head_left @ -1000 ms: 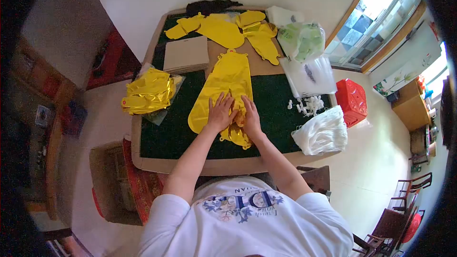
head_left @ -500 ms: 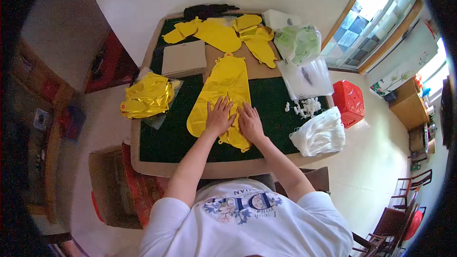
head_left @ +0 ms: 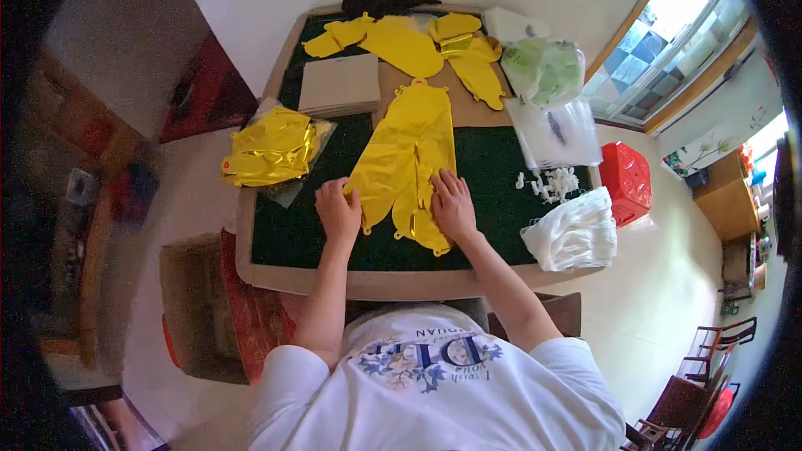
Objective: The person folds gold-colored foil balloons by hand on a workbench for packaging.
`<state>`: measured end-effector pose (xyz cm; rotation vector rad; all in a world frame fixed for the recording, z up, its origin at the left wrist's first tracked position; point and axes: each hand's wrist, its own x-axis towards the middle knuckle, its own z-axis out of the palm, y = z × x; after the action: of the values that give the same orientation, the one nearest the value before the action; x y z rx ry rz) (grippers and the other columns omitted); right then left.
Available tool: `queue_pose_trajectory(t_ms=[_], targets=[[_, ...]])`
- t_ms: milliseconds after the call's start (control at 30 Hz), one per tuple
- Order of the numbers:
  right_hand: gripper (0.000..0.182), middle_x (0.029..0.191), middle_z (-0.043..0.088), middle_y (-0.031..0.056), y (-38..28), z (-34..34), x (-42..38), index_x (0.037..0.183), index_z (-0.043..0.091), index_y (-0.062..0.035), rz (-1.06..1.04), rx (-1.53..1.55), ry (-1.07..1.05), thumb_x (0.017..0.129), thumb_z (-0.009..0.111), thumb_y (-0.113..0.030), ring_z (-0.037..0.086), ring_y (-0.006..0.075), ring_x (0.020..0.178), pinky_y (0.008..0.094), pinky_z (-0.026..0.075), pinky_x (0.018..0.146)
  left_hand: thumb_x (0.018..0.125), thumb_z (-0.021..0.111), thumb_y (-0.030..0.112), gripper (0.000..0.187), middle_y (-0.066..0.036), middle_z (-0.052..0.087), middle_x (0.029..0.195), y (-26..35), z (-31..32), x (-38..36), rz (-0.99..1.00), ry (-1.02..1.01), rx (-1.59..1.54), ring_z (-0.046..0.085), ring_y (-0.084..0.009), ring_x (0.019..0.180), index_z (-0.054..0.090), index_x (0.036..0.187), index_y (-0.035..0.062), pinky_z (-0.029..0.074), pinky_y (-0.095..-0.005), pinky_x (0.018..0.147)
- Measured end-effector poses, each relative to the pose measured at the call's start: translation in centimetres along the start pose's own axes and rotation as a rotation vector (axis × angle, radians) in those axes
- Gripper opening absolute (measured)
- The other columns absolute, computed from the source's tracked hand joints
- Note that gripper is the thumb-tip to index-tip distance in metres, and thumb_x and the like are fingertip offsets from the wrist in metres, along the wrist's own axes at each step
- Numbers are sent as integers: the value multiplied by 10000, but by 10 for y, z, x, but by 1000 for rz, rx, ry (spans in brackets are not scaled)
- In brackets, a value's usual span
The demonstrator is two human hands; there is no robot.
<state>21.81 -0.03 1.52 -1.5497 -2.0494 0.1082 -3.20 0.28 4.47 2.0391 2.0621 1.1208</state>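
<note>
A flat, uninflated gold foil balloon lies on the dark green table mat, its two lower lobes spread toward me with a gap between them. My left hand is at the balloon's left edge, fingers slightly bent and apart, thumb by the foil. On the right lobe rests my right hand, palm down with its fingers spread. Small tabs stick out along the foil's edge. Further back lie more flat gold foil balloons, partly overlapping.
A shiny stack of folded gold foil sits at the left edge. Grey-brown cards are behind it. Along the right are clear plastic bags, small white pieces and a white string bundle. A red stool stands beyond the table.
My left hand has moved left off the balloon's middle to its edge. The balloon's lower left side now shows a separate lobe with a tab. My right hand stays on the right lobe.
</note>
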Motion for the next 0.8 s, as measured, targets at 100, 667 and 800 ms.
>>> queue_pose_trajectory(t_ms=[100,667,800], targets=[[348,1310,501,175,-2,-2,1,1232,540,-40,-18,-38,42,903,503,-148,436,335,1255,469,311,1074,827,634,126,164,-133,575,958,-11,4,-28,-11,-23,-46,545,-344,927,569,956,48,445,-421,781],[346,1307,503,171,-3,-4,0,1214,545,-44,13,-13,57,883,528,-144,440,328,1251,467,317,1071,799,710,260,343,-167,634,802,77,28,-44,-175,-506,-188,632,-334,759,503,903,8,493,-435,649],[386,1334,478,174,-1,-3,-1,1244,527,-54,9,12,36,872,525,-158,412,332,1275,479,295,1084,863,603,134,162,-149,642,804,83,28,-46,-176,-396,-517,628,-340,758,538,937,6,492,-427,682]])
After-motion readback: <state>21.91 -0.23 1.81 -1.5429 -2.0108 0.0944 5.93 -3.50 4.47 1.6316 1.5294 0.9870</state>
